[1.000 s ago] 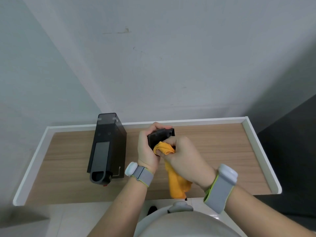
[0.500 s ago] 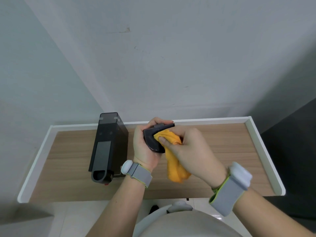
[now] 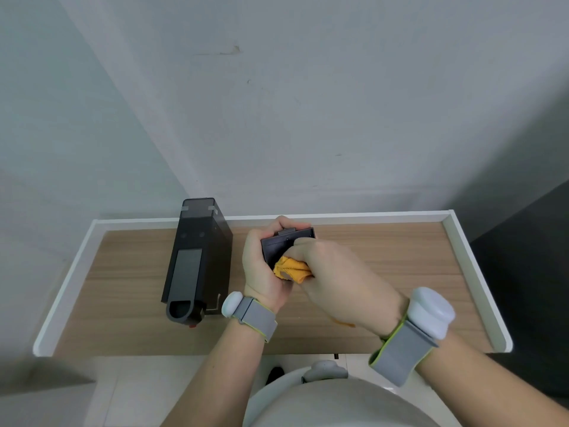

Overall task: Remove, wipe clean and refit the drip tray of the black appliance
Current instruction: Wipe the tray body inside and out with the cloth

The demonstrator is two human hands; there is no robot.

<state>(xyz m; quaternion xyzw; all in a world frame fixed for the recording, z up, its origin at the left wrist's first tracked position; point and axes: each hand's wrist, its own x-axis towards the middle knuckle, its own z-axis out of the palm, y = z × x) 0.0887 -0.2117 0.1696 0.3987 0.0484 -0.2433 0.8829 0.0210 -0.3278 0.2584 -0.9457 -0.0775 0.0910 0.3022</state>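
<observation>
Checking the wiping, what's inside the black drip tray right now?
A bunched orange cloth is pressed into the black drip tray by the right hand. The left hand grips the tray. Its floor is mostly covered.

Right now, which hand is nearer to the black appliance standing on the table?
Left. The left hand holds the drip tray just right of the black appliance. The right hand, rubbing the orange cloth on the tray, sits farther right.

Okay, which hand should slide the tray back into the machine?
Probably left: the left hand already holds the tray beside the machine. The right hand holds the cloth.
</observation>
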